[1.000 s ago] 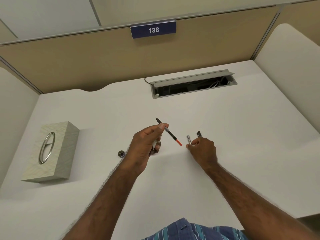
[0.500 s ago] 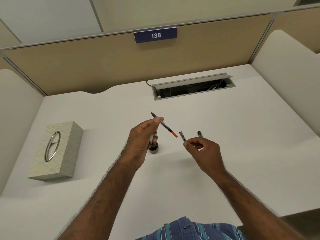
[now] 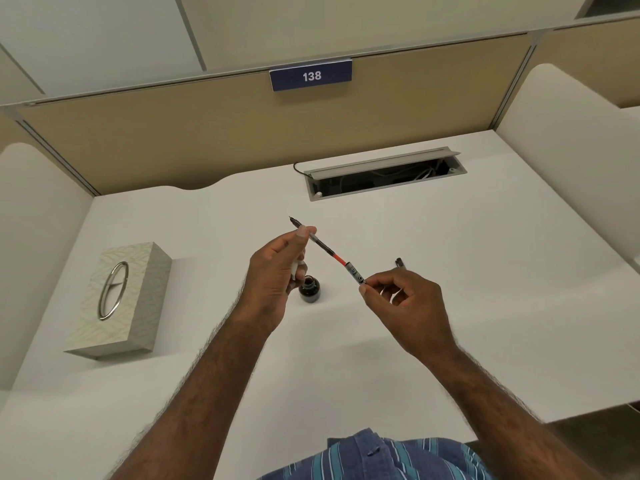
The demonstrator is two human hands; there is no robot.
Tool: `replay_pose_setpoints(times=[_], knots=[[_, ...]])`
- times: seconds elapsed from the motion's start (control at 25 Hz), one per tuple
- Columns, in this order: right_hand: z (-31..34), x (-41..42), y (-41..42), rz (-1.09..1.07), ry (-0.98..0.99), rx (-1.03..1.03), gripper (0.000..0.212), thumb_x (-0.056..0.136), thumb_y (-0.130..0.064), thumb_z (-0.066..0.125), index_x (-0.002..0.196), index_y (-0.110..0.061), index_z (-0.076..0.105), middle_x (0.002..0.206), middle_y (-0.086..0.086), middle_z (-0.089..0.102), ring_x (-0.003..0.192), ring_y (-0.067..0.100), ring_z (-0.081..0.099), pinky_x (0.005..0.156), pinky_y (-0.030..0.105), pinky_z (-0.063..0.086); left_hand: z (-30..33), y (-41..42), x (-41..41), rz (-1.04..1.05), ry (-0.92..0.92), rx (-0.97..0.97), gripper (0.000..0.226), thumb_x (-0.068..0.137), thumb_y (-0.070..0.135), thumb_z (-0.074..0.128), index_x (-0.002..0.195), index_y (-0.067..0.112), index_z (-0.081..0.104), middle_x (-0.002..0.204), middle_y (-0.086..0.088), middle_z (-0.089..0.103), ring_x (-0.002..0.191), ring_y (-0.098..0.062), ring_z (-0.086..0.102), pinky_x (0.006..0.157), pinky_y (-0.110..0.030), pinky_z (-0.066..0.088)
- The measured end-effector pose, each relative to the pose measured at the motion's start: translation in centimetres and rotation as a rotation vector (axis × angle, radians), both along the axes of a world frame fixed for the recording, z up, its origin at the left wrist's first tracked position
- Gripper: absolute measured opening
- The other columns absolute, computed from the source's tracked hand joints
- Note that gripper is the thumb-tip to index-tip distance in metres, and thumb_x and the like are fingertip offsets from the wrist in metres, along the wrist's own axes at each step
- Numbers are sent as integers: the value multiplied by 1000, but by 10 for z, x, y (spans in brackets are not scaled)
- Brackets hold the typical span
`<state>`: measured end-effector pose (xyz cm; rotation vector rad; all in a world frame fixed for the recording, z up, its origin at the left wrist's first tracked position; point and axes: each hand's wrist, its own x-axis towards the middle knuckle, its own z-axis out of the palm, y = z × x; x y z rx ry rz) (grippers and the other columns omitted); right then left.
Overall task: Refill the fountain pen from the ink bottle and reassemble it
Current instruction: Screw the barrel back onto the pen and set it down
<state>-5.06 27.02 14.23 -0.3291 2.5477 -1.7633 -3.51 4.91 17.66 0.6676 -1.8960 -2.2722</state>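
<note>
Left hand [image 3: 277, 271] pinches the pen [image 3: 320, 244], nib toward 10 o'clock; right hand [image 3: 405, 303] fingers grip the barrel [image 3: 355, 273] at its tail, ink bottle [image 3: 310, 289] below.

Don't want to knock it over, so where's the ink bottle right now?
The ink bottle stands on the desk just right of the left hand, below the held pen.
</note>
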Motion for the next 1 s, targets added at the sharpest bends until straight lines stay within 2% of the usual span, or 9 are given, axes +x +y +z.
replay_pose_setpoints(times=[0.2,0.44,0.64,0.84,1.0], knots=[[0,3,-2,-2,16,10,14,83,-18,84,80,-30,79,79,-15,75,68,11,64,60,22,49,2,2,6,9,4,0,25,97,43,68,111,26,82,85,1,46,62,-14,41,64,-30,39],[1,6,-1,2,58,17,14,83,-18,84,80,-31,78,79,-14,74,70,15,65,62,32,52,3,2,9,23,16,-32,25,97,44,68,111,28,81,85,-1,45,62,-14,41,65,-29,41],[2,4,-2,3,87,17,13,82,-19,84,81,-30,78,78,-11,74,70,17,65,61,29,49,3,3,9,46,8,-61,25,95,46,70,109,29,82,84,-1,45,63,-15,42,65,-30,43],[5,2,-4,9,148,22,13,84,-20,85,83,-31,77,80,-12,73,72,18,66,61,32,49,5,10,8,31,-14,-97,28,91,49,73,107,29,82,81,1,49,66,-17,44,66,-31,45],[10,0,-10,-1,195,34,11,85,-21,84,86,-29,77,81,-13,72,73,17,66,64,26,44,6,24,13,-7,-16,-120,25,92,47,73,106,29,83,77,2,50,67,-18,45,69,-34,44]])
